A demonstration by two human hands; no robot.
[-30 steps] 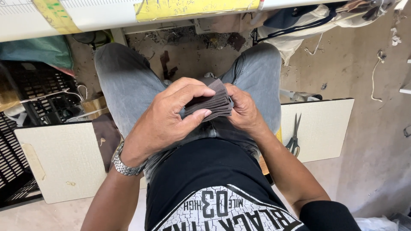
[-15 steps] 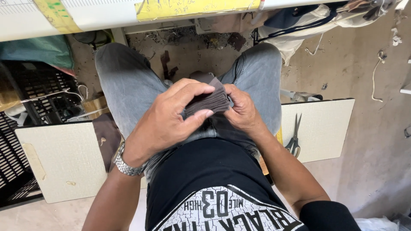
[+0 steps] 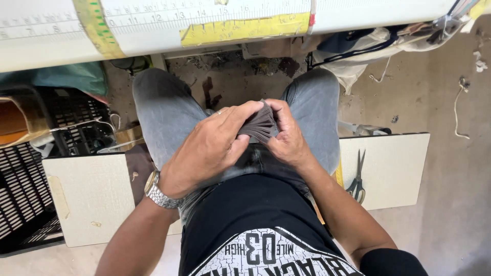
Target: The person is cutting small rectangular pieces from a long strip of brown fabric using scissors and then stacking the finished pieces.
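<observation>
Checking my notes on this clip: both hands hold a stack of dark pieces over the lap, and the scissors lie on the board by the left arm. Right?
Not quite. In the head view the scissors lie on the board by the right arm; the rest holds.

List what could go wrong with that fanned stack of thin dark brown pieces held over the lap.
1. The fanned stack of thin dark brown pieces is pinched only between the left hand and right hand; a loose grip could let pieces slide off onto the grey jeans or the dirty floor.
2. The metal scissors lie on the pale board beside the right thigh; a dropped elbow might knock them.
</observation>
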